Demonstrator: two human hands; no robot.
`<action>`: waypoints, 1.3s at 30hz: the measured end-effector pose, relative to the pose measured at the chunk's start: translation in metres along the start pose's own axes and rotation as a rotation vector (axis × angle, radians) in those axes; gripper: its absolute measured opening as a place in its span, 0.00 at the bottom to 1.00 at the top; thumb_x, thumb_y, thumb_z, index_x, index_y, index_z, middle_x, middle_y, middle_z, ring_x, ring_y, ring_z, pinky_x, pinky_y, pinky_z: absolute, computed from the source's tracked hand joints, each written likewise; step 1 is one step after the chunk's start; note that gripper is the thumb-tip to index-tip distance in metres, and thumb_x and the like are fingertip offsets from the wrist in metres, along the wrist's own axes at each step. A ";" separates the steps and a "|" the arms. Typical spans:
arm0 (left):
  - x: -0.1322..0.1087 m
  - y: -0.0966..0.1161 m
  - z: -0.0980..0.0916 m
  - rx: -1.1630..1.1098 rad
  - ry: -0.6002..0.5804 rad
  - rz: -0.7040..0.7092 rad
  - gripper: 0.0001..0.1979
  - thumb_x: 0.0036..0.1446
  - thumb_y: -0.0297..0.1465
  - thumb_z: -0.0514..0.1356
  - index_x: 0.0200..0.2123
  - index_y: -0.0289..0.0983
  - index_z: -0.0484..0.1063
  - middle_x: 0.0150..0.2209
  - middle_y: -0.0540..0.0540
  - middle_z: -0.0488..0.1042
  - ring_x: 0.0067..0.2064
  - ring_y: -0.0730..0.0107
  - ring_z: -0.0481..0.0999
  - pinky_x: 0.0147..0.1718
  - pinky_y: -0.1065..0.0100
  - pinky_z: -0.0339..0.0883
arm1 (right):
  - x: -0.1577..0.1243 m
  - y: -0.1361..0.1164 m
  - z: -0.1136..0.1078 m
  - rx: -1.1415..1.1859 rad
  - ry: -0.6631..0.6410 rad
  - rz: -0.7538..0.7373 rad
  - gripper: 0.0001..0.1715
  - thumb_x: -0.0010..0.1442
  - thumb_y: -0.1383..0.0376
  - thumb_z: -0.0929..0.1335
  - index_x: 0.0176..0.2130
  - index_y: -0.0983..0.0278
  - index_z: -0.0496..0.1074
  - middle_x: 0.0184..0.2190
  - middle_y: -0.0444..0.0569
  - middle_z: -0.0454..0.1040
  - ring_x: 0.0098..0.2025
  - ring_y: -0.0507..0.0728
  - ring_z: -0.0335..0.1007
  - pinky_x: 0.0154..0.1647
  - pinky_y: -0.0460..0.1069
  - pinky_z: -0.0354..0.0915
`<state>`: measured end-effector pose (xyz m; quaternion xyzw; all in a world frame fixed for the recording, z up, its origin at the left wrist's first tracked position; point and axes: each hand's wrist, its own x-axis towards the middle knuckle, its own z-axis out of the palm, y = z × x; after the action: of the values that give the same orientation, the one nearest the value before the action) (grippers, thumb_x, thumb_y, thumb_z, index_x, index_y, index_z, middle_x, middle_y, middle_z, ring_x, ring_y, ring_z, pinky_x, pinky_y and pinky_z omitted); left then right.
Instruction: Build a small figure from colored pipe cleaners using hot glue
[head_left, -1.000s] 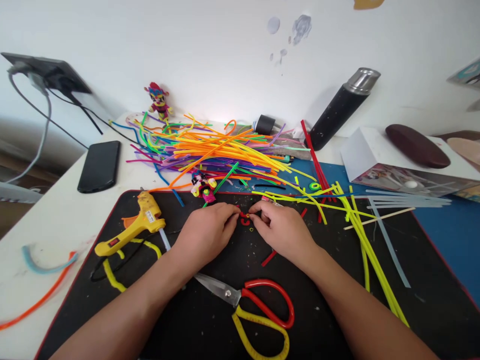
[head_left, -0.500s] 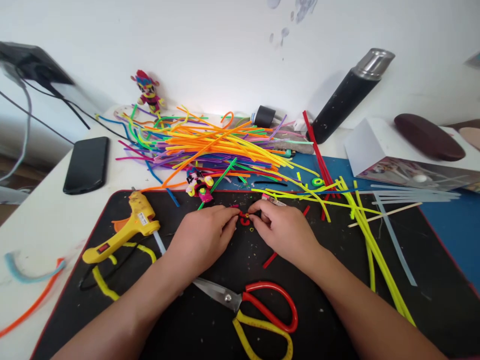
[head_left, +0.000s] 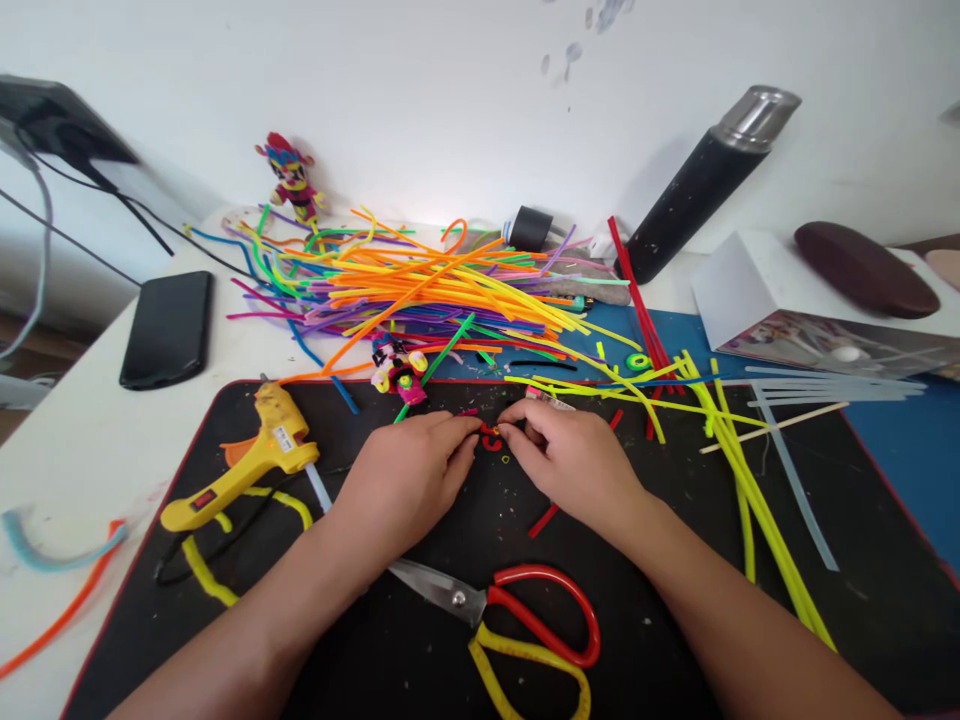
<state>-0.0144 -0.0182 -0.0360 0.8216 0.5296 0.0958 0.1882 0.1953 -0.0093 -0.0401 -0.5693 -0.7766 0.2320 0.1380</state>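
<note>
Above the black mat, my left hand and my right hand almost meet, thumbs and forefingers pinched. Between the fingertips is a small red pipe cleaner piece, bent into a curve. My left fingertips grip its left end. A tiny yellow bit shows at my right fingertips, which close on it; the fingers partly hide it. Scissors with red and yellow handles lie below my hands. Just beyond my left hand is a small pipe cleaner figure.
A yellow glue gun lies left of my left hand. Behind are a heap of coloured pipe cleaners, a second figure and a leaning black flask. Yellow-green stems and clear glue sticks lie on the right.
The view has shifted very slightly. Both hands keep their pinch around the small red piece, with hardly any visible movement.
</note>
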 end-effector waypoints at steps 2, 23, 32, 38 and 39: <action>0.000 0.000 0.000 0.003 -0.007 0.007 0.14 0.71 0.32 0.57 0.53 0.41 0.81 0.43 0.45 0.85 0.43 0.60 0.84 0.39 0.67 0.75 | 0.000 -0.001 0.000 -0.002 0.000 0.001 0.07 0.69 0.61 0.70 0.44 0.58 0.80 0.29 0.44 0.81 0.31 0.56 0.76 0.33 0.48 0.61; -0.004 -0.003 0.001 -0.037 0.079 0.109 0.13 0.71 0.30 0.58 0.51 0.37 0.82 0.40 0.45 0.85 0.40 0.61 0.85 0.37 0.66 0.76 | -0.002 0.001 0.002 -0.067 0.016 -0.031 0.07 0.68 0.63 0.71 0.46 0.59 0.80 0.25 0.42 0.78 0.28 0.55 0.74 0.31 0.48 0.57; -0.002 -0.002 0.000 -0.035 0.053 0.095 0.13 0.70 0.28 0.58 0.52 0.37 0.81 0.40 0.46 0.84 0.41 0.60 0.85 0.38 0.64 0.76 | -0.003 0.002 0.003 -0.058 0.016 -0.030 0.08 0.67 0.63 0.71 0.46 0.59 0.80 0.26 0.41 0.78 0.29 0.55 0.74 0.31 0.48 0.57; -0.004 -0.003 -0.001 -0.048 0.068 0.111 0.13 0.71 0.29 0.58 0.51 0.37 0.81 0.40 0.46 0.84 0.41 0.62 0.85 0.38 0.66 0.75 | -0.002 0.001 0.003 -0.064 0.018 -0.038 0.07 0.67 0.64 0.71 0.45 0.59 0.80 0.25 0.41 0.77 0.28 0.54 0.72 0.31 0.48 0.56; -0.004 -0.003 -0.001 -0.039 0.062 0.111 0.13 0.71 0.29 0.58 0.51 0.38 0.81 0.40 0.46 0.84 0.41 0.62 0.85 0.38 0.66 0.75 | -0.002 0.001 0.003 -0.064 0.015 -0.035 0.07 0.68 0.64 0.71 0.45 0.59 0.80 0.25 0.41 0.77 0.28 0.54 0.73 0.31 0.48 0.56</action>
<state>-0.0187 -0.0202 -0.0362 0.8426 0.4866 0.1419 0.1820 0.1957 -0.0117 -0.0431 -0.5617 -0.7922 0.2004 0.1296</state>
